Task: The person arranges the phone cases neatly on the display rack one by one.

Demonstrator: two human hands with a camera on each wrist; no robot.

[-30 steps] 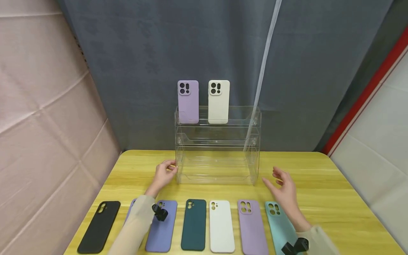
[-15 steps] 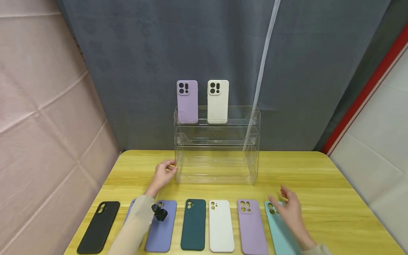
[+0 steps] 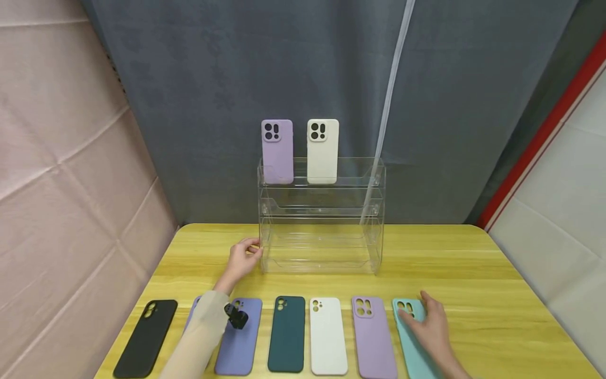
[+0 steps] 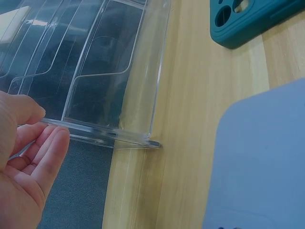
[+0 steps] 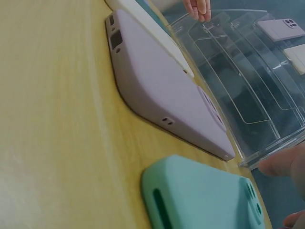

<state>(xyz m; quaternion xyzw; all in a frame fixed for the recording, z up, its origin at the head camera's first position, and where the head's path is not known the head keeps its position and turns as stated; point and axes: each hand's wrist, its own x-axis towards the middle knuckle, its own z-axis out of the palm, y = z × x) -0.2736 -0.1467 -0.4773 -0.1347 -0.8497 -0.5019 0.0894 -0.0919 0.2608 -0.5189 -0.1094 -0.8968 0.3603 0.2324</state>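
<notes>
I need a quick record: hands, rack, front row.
Left hand: pinches the side edge of the clear rack
Right hand: over the turquoise case, not gripping it
Top tier: upright purple case, upright white case
Front row, left to right: black case, blue case mostly hidden by sleeve, second blue case, dark green case, flat white case, flat purple case, turquoise case

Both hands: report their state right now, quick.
Left hand: closed, pinching the side edge of the clear rack.
Right hand: open, holding nothing, over the turquoise phone case.
</notes>
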